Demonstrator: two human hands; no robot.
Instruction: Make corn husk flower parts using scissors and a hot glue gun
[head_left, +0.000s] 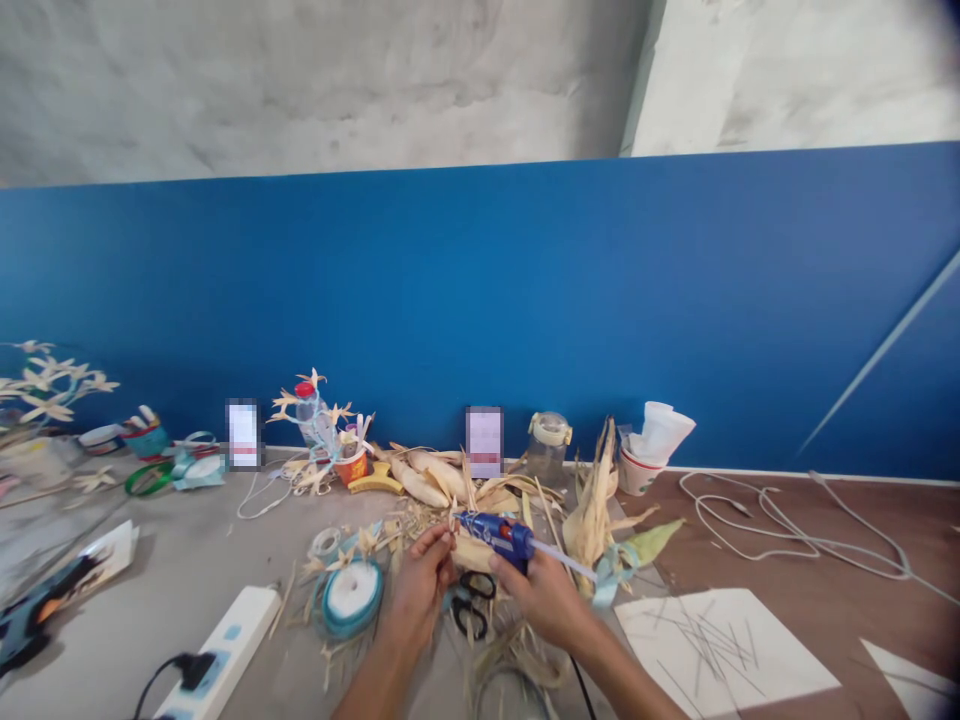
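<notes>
My right hand (546, 598) is wrapped around a blue hot glue gun (501, 535), with a pale glue stick (564, 562) jutting from its rear. The gun's nozzle points left, close to the fingertips of my left hand (420, 585). Those fingers are pinched together on something too small to make out. Beneath and between the hands lie black-handled scissors (471, 615) and dry corn husk pieces. A roll of light blue ribbon (352, 598) lies left of my left hand. Behind the gun rests a pile of dried husks (431, 478).
A white power strip (229, 650) with a black plug lies front left, near another glue gun (45, 605). Paper with thin wires (712, 645) lies right. Phones, a lidded jar (550, 450), cups and husk flowers (56, 385) line the blue partition. White cable (787, 530) coils at right.
</notes>
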